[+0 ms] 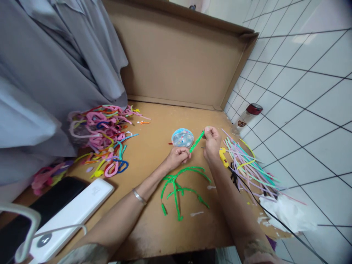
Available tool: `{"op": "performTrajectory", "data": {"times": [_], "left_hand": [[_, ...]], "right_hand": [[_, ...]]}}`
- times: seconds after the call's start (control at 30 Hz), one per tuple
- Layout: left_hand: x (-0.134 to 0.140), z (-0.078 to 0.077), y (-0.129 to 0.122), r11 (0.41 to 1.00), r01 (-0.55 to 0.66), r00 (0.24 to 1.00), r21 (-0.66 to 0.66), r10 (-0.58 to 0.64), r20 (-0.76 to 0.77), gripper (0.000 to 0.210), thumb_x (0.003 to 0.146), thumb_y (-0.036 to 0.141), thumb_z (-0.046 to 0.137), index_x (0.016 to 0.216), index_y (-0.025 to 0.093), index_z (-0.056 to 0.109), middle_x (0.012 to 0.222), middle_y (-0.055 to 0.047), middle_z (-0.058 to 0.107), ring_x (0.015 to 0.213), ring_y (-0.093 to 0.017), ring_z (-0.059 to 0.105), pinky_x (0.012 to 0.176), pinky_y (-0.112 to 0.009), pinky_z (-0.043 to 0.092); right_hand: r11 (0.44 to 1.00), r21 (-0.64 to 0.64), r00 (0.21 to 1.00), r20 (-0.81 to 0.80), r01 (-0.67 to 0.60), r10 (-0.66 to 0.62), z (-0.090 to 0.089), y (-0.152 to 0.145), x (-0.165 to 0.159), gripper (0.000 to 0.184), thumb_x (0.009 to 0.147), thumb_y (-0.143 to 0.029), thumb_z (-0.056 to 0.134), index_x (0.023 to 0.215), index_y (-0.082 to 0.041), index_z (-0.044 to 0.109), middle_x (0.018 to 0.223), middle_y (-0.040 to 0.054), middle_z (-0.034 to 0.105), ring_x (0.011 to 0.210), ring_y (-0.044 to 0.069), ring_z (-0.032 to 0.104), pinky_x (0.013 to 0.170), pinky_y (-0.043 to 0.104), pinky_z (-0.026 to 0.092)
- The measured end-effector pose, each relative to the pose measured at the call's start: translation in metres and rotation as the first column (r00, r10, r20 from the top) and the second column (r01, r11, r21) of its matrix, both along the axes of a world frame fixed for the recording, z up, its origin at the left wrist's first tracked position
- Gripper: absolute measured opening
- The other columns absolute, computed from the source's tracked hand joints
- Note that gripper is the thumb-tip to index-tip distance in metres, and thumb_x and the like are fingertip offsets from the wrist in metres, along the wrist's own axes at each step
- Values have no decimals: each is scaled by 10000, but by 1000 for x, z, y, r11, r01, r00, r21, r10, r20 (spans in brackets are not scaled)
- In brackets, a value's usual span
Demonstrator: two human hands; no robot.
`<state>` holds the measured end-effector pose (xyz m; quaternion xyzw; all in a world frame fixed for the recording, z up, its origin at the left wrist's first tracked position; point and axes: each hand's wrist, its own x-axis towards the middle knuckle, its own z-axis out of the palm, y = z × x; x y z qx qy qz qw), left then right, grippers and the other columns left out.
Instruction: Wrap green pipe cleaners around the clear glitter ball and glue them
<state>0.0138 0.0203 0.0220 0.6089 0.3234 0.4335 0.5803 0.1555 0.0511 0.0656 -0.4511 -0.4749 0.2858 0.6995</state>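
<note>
Between my two hands a short green twisted pipe cleaner [197,141] is held at a slant. My left hand [178,157] is closed on its lower end, fingers curled. At its upper end, my right hand [211,141] pinches it between thumb and fingers. Below them on the table lies a branching green pipe-cleaner figure [174,179], with several bent arms spreading from one joint. A round clear container with a blue rim [182,138] stands just beyond my left hand. Right of my right wrist is a yellow glue gun [223,157] with a black cord.
A tangled heap of coloured pipe cleaners [106,126] fills the left side, near a white power bank [74,216] and a black phone [66,190]. Straight pipe cleaners [249,165], white tissue [286,212] and a red-lidded jar [247,118] are at right. A cardboard panel [181,55] stands behind.
</note>
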Motion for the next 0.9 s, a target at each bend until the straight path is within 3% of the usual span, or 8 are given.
{"op": "performTrajectory", "data": {"times": [0.2, 0.4, 0.53, 0.63, 0.77, 0.9], "left_hand": [[4, 0, -2, 998, -14, 1000, 69, 15, -17, 190, 683, 310, 501, 567, 170, 558, 401, 68, 430, 408, -55, 338, 474, -195, 288], [1, -9, 1, 998, -64, 997, 11, 64, 32, 274, 742, 421, 552, 642, 168, 581, 416, 70, 447, 399, -55, 348, 458, -194, 285], [1, -11, 4, 997, -79, 993, -3, 79, 85, 409, 752, 568, 582, 709, 162, 610, 425, 65, 471, 392, -58, 358, 450, -204, 290], [3, -11, 6, 994, -111, 985, 21, 107, 133, 452, 764, 609, 591, 746, 159, 631, 434, 64, 474, 394, -59, 363, 453, -211, 288], [3, -8, 7, 987, -156, 970, 26, 148, 191, 433, 779, 591, 598, 734, 162, 629, 423, 68, 456, 390, -58, 360, 452, -213, 285], [0, -4, 7, 986, -167, 967, 18, 160, 200, 376, 785, 526, 594, 676, 167, 609, 402, 73, 441, 373, -52, 346, 445, -204, 284]], "right_hand": [[1000, 22, 999, -25, 23, -22, 9, -4, 2, 347, 727, -533, 611, 649, -226, 469, 600, -45, 434, 606, 112, 397, 608, 261, 371], [992, -76, 991, -96, -103, 96, 10, -3, 6, 404, 647, -588, 709, 663, -212, 563, 602, -25, 553, 580, 111, 479, 574, 258, 391], [930, -222, 954, -130, -293, 270, 11, -4, 6, 512, 684, -706, 641, 740, -198, 670, 655, 39, 670, 643, 161, 602, 567, 267, 430], [864, -332, 919, -26, -380, 394, 10, -7, 2, 525, 691, -715, 637, 651, -193, 682, 584, 39, 664, 617, 164, 609, 550, 260, 423], [828, -329, 852, 112, -453, 511, 6, -11, -7, 448, 635, -609, 736, 505, -191, 638, 523, 1, 634, 565, 131, 557, 560, 250, 410], [815, -324, 860, 10, -479, 510, 3, -13, -13, 414, 605, -592, 757, 543, -190, 680, 506, -11, 614, 537, 114, 521, 553, 248, 400]]}}
